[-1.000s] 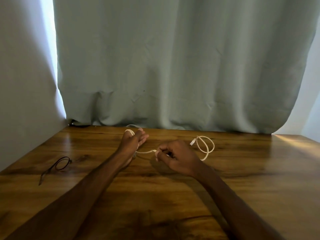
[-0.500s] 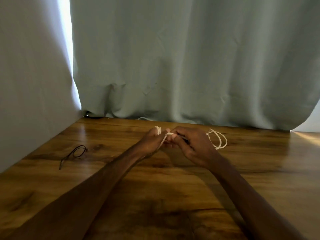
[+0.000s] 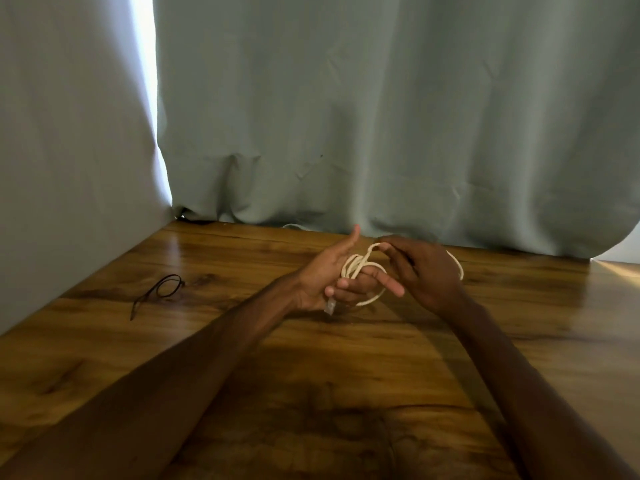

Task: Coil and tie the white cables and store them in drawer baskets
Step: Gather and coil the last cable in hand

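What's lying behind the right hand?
Only a short curve of white cable shows past the far side of the right hand. The hand covers the rest of that loop, so how it lies cannot be seen.

Left forearm (image 3: pixel 194 355): mine, bare, running from the near left corner of the desk (image 3: pixel 346 358) toward the middle of its far edge.
Left hand (image 3: pixel 322 278): palm up, thumb straight, my fingers (image 3: pixel 349 284) curled through loops of white cable (image 3: pixel 353 265).
Right forearm (image 3: pixel 512 368): bare, coming in from the near right corner.
Right hand (image 3: pixel 429 275): back up, just beside my left, fingertips pinching one cable strand.
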A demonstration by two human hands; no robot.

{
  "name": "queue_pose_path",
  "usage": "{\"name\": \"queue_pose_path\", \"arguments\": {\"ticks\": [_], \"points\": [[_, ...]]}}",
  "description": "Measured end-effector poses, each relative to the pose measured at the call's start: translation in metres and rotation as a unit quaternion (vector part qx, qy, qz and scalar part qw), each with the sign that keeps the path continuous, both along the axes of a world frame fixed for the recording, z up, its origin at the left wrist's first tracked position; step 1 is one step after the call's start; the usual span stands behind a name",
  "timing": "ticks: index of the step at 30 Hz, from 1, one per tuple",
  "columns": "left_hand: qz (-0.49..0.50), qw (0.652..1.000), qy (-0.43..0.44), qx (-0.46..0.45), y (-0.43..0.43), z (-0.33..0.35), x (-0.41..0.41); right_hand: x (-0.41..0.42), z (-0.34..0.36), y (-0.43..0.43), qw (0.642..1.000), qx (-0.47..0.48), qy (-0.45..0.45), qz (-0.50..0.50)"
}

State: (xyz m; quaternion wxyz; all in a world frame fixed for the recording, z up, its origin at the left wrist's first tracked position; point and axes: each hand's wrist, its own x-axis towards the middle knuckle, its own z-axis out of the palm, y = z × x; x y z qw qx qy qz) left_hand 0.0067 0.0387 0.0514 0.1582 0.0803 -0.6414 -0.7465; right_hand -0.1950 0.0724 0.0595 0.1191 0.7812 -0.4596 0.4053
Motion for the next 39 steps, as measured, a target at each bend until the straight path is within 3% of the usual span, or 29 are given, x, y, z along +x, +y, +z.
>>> {"name": "queue_pose_path", "arguments": {"ticks": [5, 9, 13, 16, 20, 22, 25, 27, 29, 33, 37, 39], "points": [[0.004, 0.999, 0.044, 0.021, 0.0, -0.001, 0.004, 0.005, -0.02, -0.008, 0.986, 0.12, -0.02, 0.116], [0.093, 0.989, 0.097, 0.054, 0.003, 0.002, 0.002, 0.02, -0.042, -0.011, 0.97, 0.208, -0.072, 0.104], [0.217, 0.963, 0.138, 0.083, -0.006, 0.001, 0.002, 0.042, -0.041, -0.005, 0.971, 0.22, 0.09, 0.037], [0.293, 0.945, 0.126, 0.067, -0.014, -0.004, 0.01, 0.048, -0.035, 0.001, 0.969, 0.213, 0.109, 0.059], [0.385, 0.898, 0.172, 0.124, -0.035, -0.013, 0.017, 0.053, -0.026, 0.008, 0.968, 0.208, 0.116, 0.082], [0.415, 0.895, 0.131, 0.095, -0.042, -0.017, 0.017, 0.054, -0.018, 0.011, 0.976, 0.172, 0.098, 0.089], [0.447, 0.893, 0.006, -0.048, -0.04, -0.026, 0.017, 0.048, -0.01, 0.016, 0.986, 0.128, 0.039, 0.103], [0.473, 0.868, -0.084, -0.125, -0.035, -0.026, 0.015, 0.045, -0.007, 0.018, 0.987, 0.104, 0.014, 0.122], [0.48, 0.845, -0.121, -0.2, -0.036, -0.03, 0.011, 0.044, -0.006, 0.018, 0.986, 0.086, -0.005, 0.143], [0.367, 0.913, -0.044, -0.175, -0.021, -0.029, 0.005, 0.043, -0.006, 0.017, 0.991, 0.031, -0.026, 0.129], [0.225, 0.973, -0.012, -0.04, -0.005, -0.019, 0.002, 0.035, -0.008, 0.008, 0.999, -0.012, -0.025, 0.042], [0.158, 0.987, -0.014, -0.024, -0.004, -0.017, 0.002, 0.03, -0.01, 0.005, 0.998, -0.008, -0.049, 0.028]]}}
